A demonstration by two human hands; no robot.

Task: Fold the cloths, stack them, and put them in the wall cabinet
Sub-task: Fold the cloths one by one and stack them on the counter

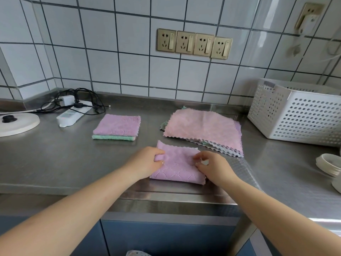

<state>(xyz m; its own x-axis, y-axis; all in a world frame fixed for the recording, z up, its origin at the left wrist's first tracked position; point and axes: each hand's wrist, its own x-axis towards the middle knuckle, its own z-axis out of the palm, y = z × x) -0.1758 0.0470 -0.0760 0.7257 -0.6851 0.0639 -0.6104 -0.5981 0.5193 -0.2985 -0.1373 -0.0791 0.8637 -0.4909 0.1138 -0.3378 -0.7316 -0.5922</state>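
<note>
Head | lilac quilted cloth (pixel 178 168) | folded, scalloped edges | on steel counter (pixel 55 163)

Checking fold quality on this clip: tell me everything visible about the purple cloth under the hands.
The purple cloth is soft, with diamond quilting and zigzag edges. It lies folded near the front edge of the steel counter, its fold along the near side. The left hand pinches its left edge; the right hand grips its right side. It sits apart from the other cloths.
</note>
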